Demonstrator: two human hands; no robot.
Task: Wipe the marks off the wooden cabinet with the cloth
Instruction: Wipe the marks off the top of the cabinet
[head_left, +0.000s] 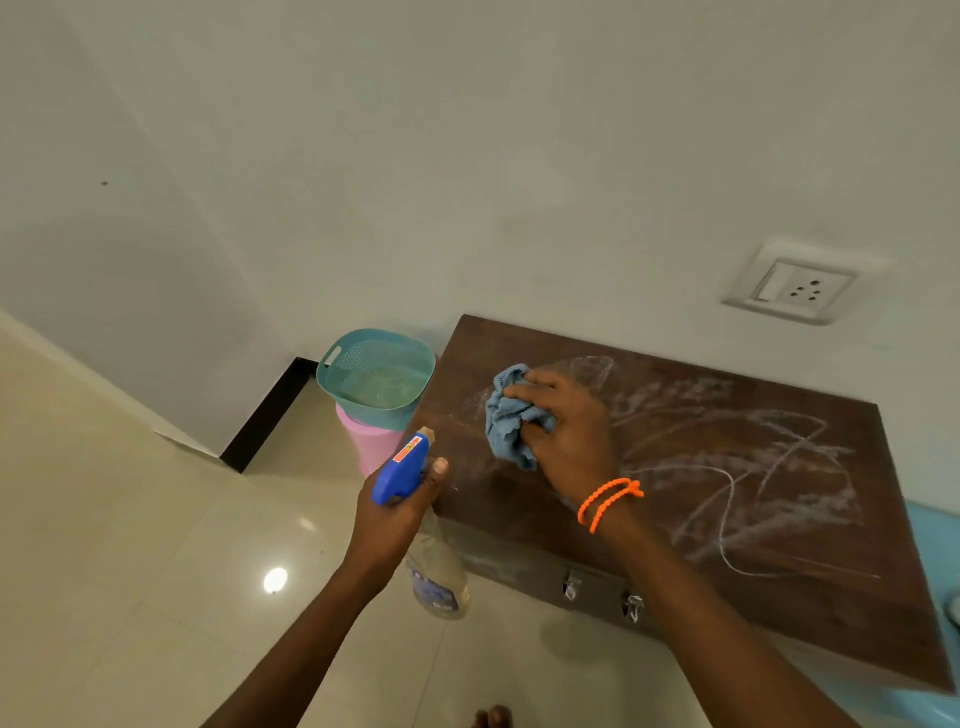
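The dark wooden cabinet (753, 519) stands against the wall, its top covered in white chalk scribbles and smears. My right hand (566, 431), with orange bands at the wrist, presses a crumpled blue cloth (506, 421) onto the top near its far left corner. My left hand (400, 509) holds a clear spray bottle (436, 577) by its blue trigger head, just off the cabinet's left front corner, nozzle pointing up and away.
A teal perforated basket (376, 371) sits on a pink container (371, 441) left of the cabinet. A wall socket (795, 286) is above the cabinet. Two metal handles (602, 597) hang on its front. Something light blue (935, 530) adjoins the right side. Glossy tiled floor lies to the left.
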